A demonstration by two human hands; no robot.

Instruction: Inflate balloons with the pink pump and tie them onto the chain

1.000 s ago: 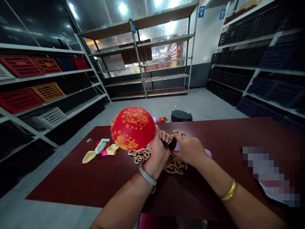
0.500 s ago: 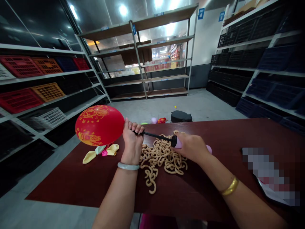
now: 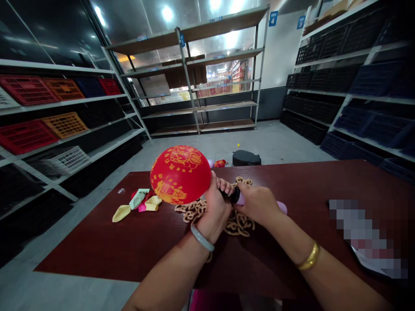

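Your L hand (image 3: 218, 203) has fingers wrapped round the black end of the lilac, tubular plastic hand pump (image 3: 241, 198), mid-frame; R hand (image 3: 262, 204) grips its body. Round red rubber balloon (image 3: 180, 175) w/ yellow prints's L of centre, neck hidden. Pinch neck tight, stroke straight, w/o tugging.

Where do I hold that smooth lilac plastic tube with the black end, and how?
Probably around the middle of the lilac tube, from the right, as the right hand does: it looks rounded and runs roughly sideways, its tip sticking out past that hand. The left side is crowded: the left hand grips the black end beside the gold-printed red balloon.
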